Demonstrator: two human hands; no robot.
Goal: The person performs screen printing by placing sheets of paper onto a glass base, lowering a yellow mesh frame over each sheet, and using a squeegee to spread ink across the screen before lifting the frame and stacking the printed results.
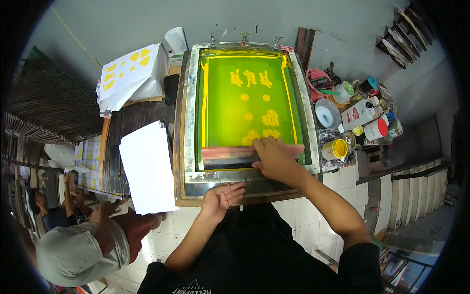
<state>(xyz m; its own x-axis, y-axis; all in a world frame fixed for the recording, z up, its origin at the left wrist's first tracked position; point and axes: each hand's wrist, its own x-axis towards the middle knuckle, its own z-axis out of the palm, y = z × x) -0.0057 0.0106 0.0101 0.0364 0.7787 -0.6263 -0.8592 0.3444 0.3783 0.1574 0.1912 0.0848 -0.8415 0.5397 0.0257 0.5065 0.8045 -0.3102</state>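
Squeegee [227,155], long, straight, red-streaked

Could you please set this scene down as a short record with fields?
Right hand: grips the squeegee, right of its middle
Left hand: palm showing, holding nothing, by the frame's near edge
Screen: green, with yellow shapes
Left side: white sheets, dark phone, sheet with yellow designs
Right side: open yellow tub

squeegee [227,156] partly hidden by right hand [274,158], shirt [254,245] cropped
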